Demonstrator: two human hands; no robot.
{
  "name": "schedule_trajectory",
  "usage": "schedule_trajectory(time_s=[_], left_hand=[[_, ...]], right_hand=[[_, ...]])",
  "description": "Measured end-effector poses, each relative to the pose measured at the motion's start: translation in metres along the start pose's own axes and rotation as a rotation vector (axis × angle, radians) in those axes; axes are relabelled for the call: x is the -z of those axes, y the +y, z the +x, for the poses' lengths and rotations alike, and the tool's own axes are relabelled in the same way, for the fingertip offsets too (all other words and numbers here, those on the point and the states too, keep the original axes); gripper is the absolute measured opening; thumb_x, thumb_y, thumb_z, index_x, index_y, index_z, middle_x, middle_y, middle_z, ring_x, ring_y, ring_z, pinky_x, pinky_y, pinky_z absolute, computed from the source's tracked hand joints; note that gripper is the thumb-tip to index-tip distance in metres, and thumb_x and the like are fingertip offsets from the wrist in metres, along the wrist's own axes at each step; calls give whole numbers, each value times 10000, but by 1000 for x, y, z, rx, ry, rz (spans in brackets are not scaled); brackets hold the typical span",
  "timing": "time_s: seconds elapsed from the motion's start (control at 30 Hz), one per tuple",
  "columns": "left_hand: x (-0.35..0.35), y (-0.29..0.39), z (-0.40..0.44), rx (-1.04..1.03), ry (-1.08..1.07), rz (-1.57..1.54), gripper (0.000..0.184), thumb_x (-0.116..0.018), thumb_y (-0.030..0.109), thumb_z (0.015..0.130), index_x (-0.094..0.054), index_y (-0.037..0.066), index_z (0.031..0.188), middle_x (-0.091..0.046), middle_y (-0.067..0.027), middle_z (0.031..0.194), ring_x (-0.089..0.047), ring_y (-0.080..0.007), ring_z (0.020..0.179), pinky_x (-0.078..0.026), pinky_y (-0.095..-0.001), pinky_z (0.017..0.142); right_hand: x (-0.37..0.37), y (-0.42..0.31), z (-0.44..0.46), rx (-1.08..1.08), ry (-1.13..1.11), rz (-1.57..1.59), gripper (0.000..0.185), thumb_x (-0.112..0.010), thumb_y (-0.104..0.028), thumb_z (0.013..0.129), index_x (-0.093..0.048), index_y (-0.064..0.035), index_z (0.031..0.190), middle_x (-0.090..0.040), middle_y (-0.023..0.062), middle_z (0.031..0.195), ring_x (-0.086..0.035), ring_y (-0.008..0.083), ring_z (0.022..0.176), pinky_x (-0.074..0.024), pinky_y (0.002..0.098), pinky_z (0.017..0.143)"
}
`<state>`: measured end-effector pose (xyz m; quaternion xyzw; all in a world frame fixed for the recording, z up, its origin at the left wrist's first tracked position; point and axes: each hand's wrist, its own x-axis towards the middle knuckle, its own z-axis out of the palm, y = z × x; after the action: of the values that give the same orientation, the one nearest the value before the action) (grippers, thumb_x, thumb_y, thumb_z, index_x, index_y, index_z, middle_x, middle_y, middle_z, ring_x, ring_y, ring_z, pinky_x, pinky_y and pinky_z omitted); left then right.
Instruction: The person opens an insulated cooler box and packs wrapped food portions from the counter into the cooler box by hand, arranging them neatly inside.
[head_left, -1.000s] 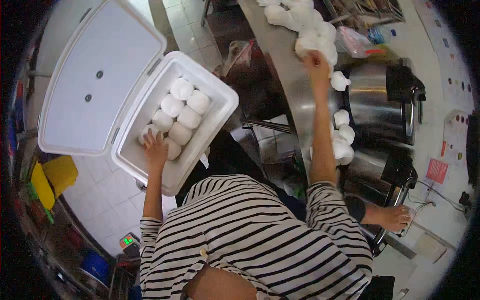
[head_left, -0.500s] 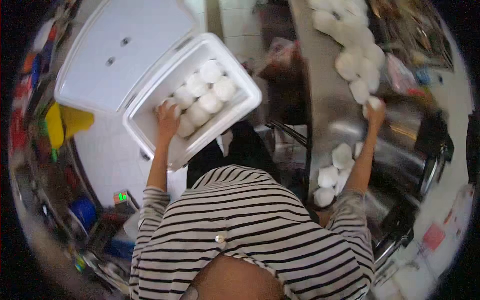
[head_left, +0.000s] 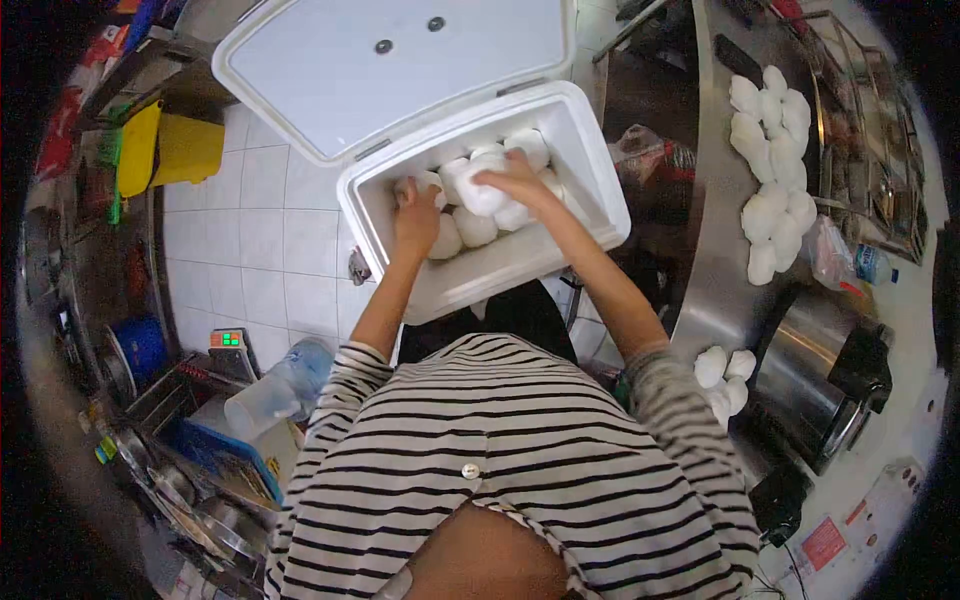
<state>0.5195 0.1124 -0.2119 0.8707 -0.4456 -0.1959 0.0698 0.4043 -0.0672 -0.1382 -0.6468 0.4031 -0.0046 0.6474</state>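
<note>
A white cool box (head_left: 590, 130) stands open in front of me, and several white round bundles (head_left: 475, 228) lie in it; what they are made of I cannot tell. Inside its left end, my left hand (head_left: 418, 215) has its fingers curled over one white round bundle (head_left: 424, 181). My right hand (head_left: 520, 182) reaches in over the middle and grips another white round bundle (head_left: 482, 192) above the others. The fingers on its underside are hidden. The lid (head_left: 420, 80) is tipped back on its hinges.
At my right runs a steel counter (head_left: 705, 280) with a long cluster of white bundles (head_left: 775, 165) and a smaller group (head_left: 722, 375) nearer me. A steel pot-like appliance (head_left: 810, 340) stands beside them. To the left are a yellow bin (head_left: 190, 148) and a clear plastic jug (head_left: 290, 385).
My right hand has moved from the counter into the cool box with a white round bundle. My left hand stays at the box's left end. The view has turned, shifting the box rightward.
</note>
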Motion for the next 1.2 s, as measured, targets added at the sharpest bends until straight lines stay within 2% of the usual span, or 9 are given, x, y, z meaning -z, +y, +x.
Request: schedule_trajectory(time_s=[0.23,0.37,0.4,0.53,0.67,0.8,0.93,1.0,1.2], left_hand=[[-15,-18,-12,-176,121,112,510,-604,208,779,-425,138,1252,-278,-300,1329,-399,-462,1144,-386,-478,931],[-2,-4,-4,-32,-110,0,512,-587,232,792,-413,92,1253,-281,-337,1305,-341,-443,1195,-334,-467,970],[-5,-4,-2,-47,-56,135,504,-574,221,795,-419,77,1253,-322,-298,1289,-328,-437,1202,-338,-482,958],[8,9,12,-119,-18,227,552,-557,202,796,-372,0,1275,-328,-253,1314,-322,-418,1209,-299,-478,985],[20,30,15,-285,132,-27,604,-555,210,793,-324,-21,1301,-310,-213,1355,-308,-391,1234,-234,-480,1030],[-14,28,32,-498,308,-291,563,-532,249,820,-350,40,1310,-305,-171,1377,-281,-383,1262,-213,-511,1036],[-22,19,42,-553,162,166,520,-571,281,824,-397,162,1299,-323,-98,1378,-277,-384,1264,-256,-523,1014],[-12,33,43,-493,109,208,506,-584,289,819,-415,171,1281,-330,-102,1370,-290,-380,1255,-266,-521,1008],[-25,26,48,-528,200,133,392,-558,272,843,-471,144,1203,-392,-132,1305,-345,-388,1199,-284,-512,988]], right_hand=[[-56,91,110,-11,-194,-32,834,-736,-397,627,-353,99,1178,-452,212,1174,-456,269,1113,-399,338,900],[-86,151,121,230,472,-597,701,-698,-450,687,-476,86,1080,-522,274,1062,-493,375,1014,-414,445,845],[-100,82,72,229,520,-692,595,-592,-448,781,-504,71,1058,-522,310,1021,-488,415,948,-395,493,835],[-138,85,76,270,789,-504,440,-468,-337,867,-517,53,1065,-540,271,1013,-492,403,935,-368,496,850],[-115,89,78,123,387,-637,413,-454,-307,852,-543,28,1076,-523,266,1086,-432,415,1094,-351,500,895],[-104,125,103,-121,400,-569,493,-463,-362,826,-546,8,1141,-570,228,1039,-378,407,1191,-352,522,907],[-3,45,14,251,269,-37,395,-565,-309,790,-607,14,1014,-606,174,1034,-525,293,1047,-414,419,884],[74,4,-85,488,279,443,248,-584,-164,794,-626,11,964,-659,102,866,-609,183,749,-484,303,723],[251,150,-323,-354,1318,-727,351,-517,-274,845,-567,-17,1079,-611,191,977,-592,297,893,-464,391,773]])
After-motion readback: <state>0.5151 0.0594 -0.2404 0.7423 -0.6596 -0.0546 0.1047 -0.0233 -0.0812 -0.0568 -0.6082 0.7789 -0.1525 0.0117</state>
